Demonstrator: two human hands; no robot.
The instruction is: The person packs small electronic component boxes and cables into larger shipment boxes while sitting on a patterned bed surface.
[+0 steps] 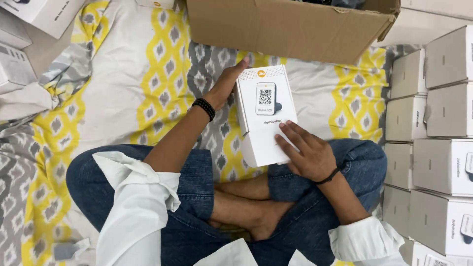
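Note:
A small white product box (266, 106), with a picture of a device on its top face, is held between both hands above my crossed legs. My left hand (227, 81) grips its far left side, a black bead bracelet on that wrist. My right hand (306, 153) rests its fingers on the box's near end, where a white inner part sticks out; a thin black band sits on that wrist.
A large open cardboard carton (290, 29) lies just beyond the box. Several stacked white boxes (438, 148) line the right side, and more white boxes (19, 44) sit at the top left. A yellow, grey and white patterned sheet (138, 83) covers the surface.

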